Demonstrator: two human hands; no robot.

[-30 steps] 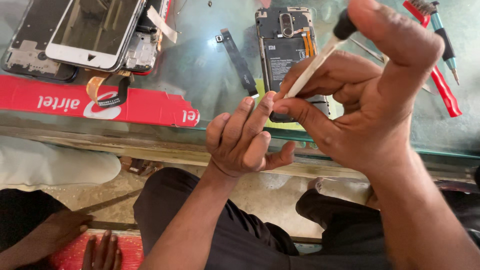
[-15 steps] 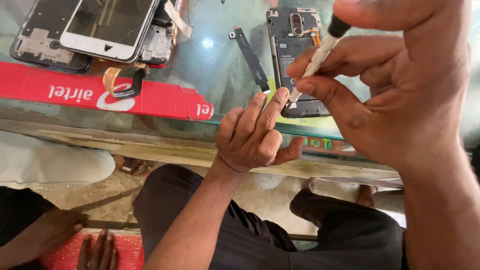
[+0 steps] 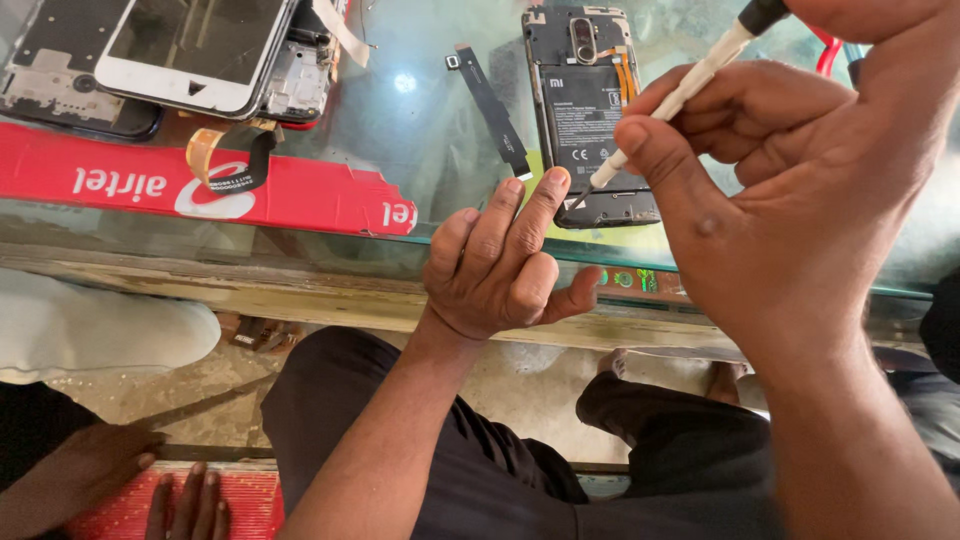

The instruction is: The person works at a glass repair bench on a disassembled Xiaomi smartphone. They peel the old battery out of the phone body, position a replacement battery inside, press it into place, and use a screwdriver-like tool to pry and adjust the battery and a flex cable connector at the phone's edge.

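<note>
The right hand (image 3: pixel 790 200) grips a white-shafted screwdriver (image 3: pixel 680 95) between thumb and fingers, its tip pointing down at the lower end of an opened phone (image 3: pixel 588 110) that lies back-up on the glass counter (image 3: pixel 420 130), near its front edge. The left hand (image 3: pixel 500 270) holds nothing; its fingers are loosely curled with the first two raised, their tips at the counter's edge just beside the phone's lower left corner. A black ribbon strip (image 3: pixel 490 105) lies on the glass to the left of the phone. Further left sit a white-framed phone screen (image 3: pixel 190 45) on other phone parts and a long red box (image 3: pixel 200 185).
</note>
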